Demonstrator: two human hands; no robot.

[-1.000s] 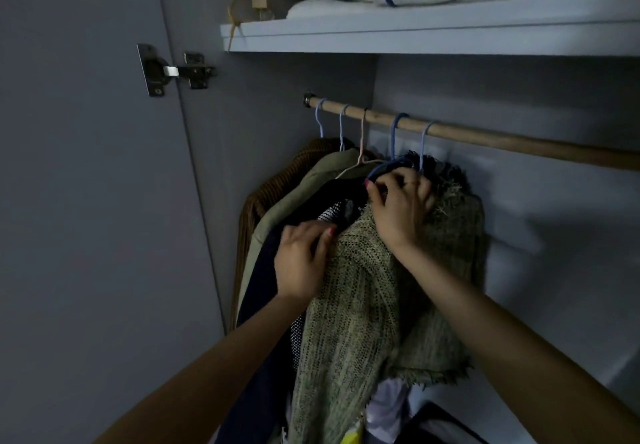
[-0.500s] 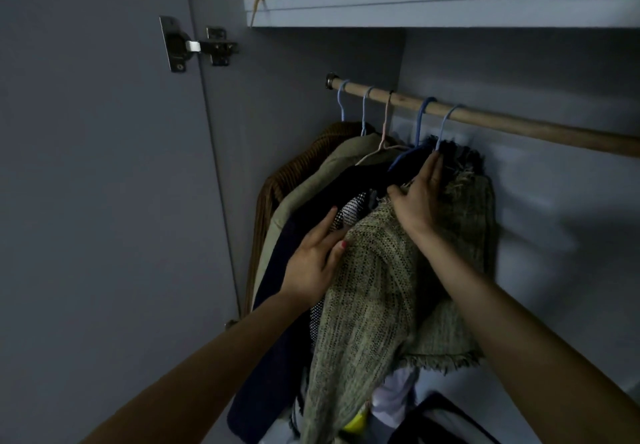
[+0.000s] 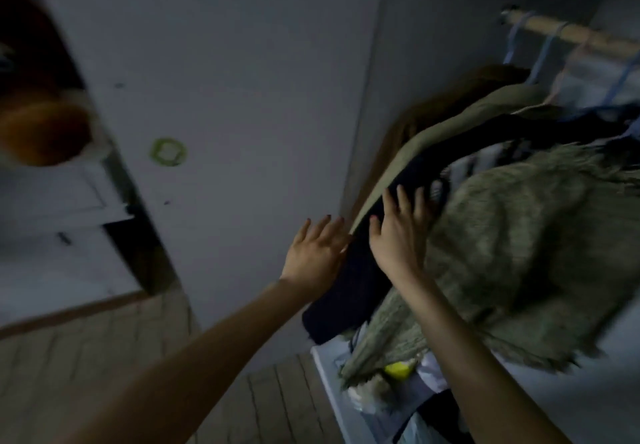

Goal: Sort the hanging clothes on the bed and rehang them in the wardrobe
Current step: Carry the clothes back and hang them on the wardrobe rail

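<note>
Both sets of fingers spread and released, gripping nothing: left hand (image 3: 317,253) at centre frame, just beside the dark garment (image 3: 356,270); right hand (image 3: 401,232) flat against it. Green tweed jacket (image 3: 519,253) already hung from the rod (image 3: 568,33) at upper right. Best to smooth downward gently, avoiding tugging hangers off, then turn back for the next piece.

I can read no text, label, brand or number anywhere in this blurred, dim frame. The only mark I see is a round green sticker (image 3: 168,152) on the grey wardrobe door (image 3: 242,80), left of centre; whatever it carries is too smeared to read.
</note>
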